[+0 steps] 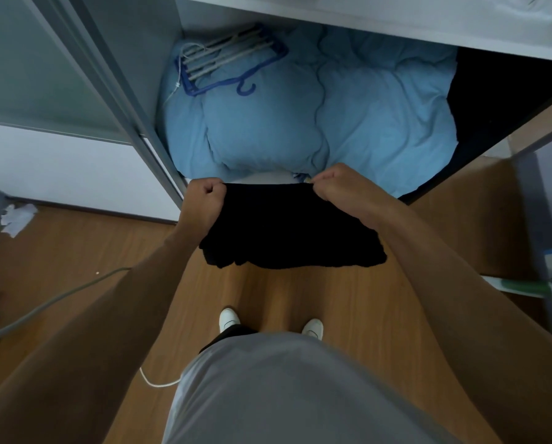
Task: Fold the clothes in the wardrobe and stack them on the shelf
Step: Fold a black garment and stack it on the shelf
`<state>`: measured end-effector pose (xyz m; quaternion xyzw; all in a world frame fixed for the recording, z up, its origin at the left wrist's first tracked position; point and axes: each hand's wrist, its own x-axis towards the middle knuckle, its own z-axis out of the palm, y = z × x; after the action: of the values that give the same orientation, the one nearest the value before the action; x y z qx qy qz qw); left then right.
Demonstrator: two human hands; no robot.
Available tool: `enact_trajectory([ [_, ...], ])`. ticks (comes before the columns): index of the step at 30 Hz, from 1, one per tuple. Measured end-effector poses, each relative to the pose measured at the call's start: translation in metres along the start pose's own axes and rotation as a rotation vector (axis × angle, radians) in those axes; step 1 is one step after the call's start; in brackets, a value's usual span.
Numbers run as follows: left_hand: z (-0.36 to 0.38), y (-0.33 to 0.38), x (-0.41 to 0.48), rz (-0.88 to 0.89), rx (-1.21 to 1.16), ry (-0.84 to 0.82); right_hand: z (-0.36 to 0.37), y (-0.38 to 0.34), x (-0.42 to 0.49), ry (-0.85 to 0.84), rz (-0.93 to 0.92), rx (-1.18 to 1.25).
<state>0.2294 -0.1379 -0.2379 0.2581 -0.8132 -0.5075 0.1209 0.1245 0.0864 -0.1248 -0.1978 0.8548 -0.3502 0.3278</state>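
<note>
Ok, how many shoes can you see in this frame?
2. Both are white, on the wooden floor below the black garment: the left shoe and the right shoe, each only partly visible.

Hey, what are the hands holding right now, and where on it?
Both hold the black garment by its top edge: the left hand grips the left corner, the right hand the right corner. It hangs in front of the wardrobe.
</note>
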Motion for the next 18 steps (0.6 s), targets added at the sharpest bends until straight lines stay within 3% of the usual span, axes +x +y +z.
enact_trajectory([
  [6, -0.001, 0.008, 0.007, 0.033, 0.079, -0.071, 0.004, -0.009, -0.004, -0.262, -0.029, -0.257],
  [11, 0.012, 0.009, 0.012, -0.043, 0.123, -0.147, 0.003, -0.022, 0.007, -0.295, -0.212, -0.381],
  [18, 0.032, 0.018, -0.003, -0.232, -0.048, -0.32, -0.001, -0.027, 0.01, -0.35, -0.252, -0.339],
])
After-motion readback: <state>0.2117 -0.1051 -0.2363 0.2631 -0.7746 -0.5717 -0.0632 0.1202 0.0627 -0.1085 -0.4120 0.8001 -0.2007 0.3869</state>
